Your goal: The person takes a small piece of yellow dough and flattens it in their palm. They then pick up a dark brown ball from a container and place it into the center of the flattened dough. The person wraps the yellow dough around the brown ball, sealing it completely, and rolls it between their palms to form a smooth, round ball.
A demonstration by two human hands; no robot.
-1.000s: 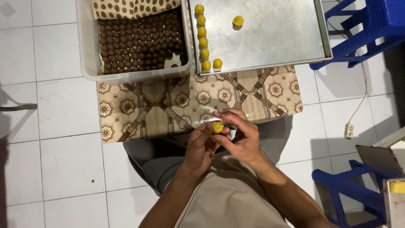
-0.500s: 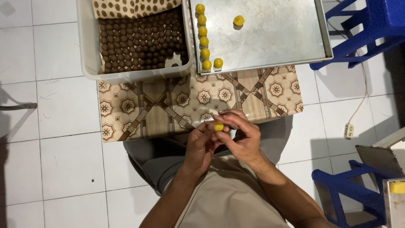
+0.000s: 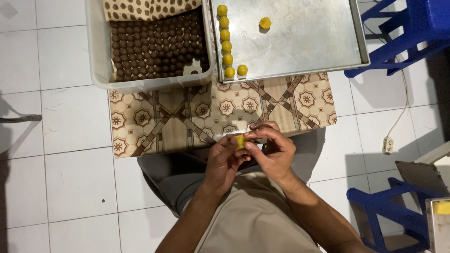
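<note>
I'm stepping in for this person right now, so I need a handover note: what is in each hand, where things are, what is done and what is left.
Left hand and right hand: both pinch one yellow dough piece between the fingertips, above the patterned board's near edge.
Metal tray: eight yellow balls, six in a column at its left edge, one beside the nearest, one apart.
White tub: packed with brown balls.
Done: eight balls on the tray. Left: most of the tray is bare.
</note>
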